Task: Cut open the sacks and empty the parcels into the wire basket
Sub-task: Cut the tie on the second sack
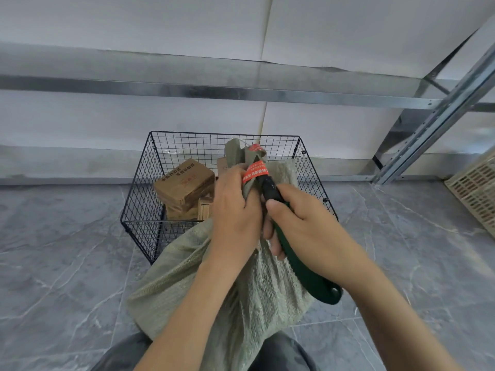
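While left hand [235, 207] clamps sack [187, 285] neck, right hand [302, 218] clamps cutter [308, 277]; sack overlaps basket [142, 199] front.

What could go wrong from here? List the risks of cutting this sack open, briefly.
1. The left hand grips the sack at its neck, right beside the red tape where the cutter works; a slip could nick it.
2. The right hand presses the cutter's head into the folds, blade hidden; it may slash cloth rather than tape.
3. The sack's bulk sits in front of the wire basket; its contents could spill onto the floor.
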